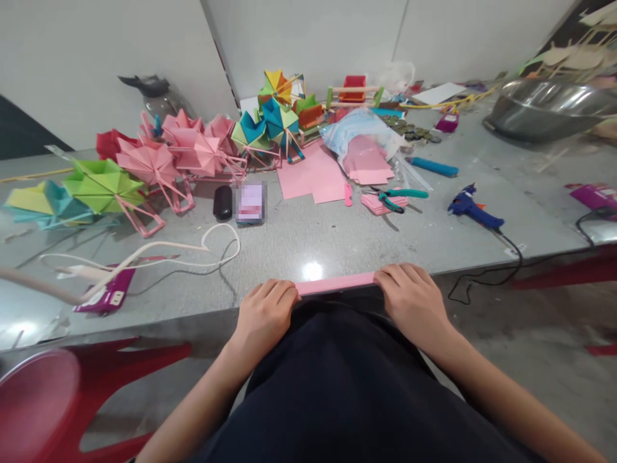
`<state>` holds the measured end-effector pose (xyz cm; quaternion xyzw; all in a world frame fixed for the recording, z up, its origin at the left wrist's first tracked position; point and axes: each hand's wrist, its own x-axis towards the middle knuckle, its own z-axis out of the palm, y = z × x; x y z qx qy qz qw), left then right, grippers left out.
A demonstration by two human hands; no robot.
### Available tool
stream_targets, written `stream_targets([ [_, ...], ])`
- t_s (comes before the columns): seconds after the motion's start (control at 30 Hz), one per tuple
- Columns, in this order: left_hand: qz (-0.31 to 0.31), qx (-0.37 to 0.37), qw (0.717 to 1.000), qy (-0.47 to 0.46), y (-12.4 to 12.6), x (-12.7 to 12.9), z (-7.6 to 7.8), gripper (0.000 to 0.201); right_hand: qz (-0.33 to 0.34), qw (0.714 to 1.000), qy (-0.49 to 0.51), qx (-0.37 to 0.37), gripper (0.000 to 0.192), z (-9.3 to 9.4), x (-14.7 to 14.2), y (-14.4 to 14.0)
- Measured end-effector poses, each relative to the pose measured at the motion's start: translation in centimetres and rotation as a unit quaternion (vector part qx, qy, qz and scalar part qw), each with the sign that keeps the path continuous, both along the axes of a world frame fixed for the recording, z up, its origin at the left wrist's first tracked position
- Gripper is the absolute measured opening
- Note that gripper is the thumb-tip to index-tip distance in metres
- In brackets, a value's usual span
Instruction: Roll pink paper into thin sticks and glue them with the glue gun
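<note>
A narrow pink paper strip (335, 283) lies along the table's front edge, stretched between my two hands. My left hand (270, 305) is closed over its left end, fingers curled down at the edge. At the other end, my right hand (409, 292) grips the strip in the same way. Both thumbs are hidden. Farther back lie pink paper sheets (308, 173), and a plastic bag (359, 132) with more pink paper in it. Teal-handled pliers (402, 195) rest on a small stack of pink pieces (378, 204).
Folded paper umbrellas (154, 161) crowd the back left. A phone (251, 202), a black case (222, 202) and a white cable (168, 247) lie left. Rightward are a blue glue gun (475, 207) with a trailing cord, and a metal bowl (544, 112). A red stool (43, 399) stands lower left.
</note>
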<state>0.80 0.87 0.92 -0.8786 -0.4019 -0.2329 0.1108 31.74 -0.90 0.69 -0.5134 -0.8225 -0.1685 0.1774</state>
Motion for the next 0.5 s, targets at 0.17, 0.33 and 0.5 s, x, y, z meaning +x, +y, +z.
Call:
stream_targets([
  [0.17, -0.007, -0.015, 1.000, 0.006, 0.2, -0.1, 0.1, 0.022, 0.021, 1.000, 0.005, -0.012, 0.022, 0.2, 0.5, 0.4],
  [0.33, 0.034, -0.103, 0.994, -0.030, 0.4, 0.1, 0.7, 0.018, 0.023, 0.999, 0.010, -0.021, 0.022, 0.2, 0.8, 0.9],
  [0.5, 0.087, -0.215, 0.971, -0.058, 1.2, 0.3, 1.6, 0.015, 0.013, 0.999, 0.022, -0.031, 0.021, -0.2, 0.8, 1.3],
])
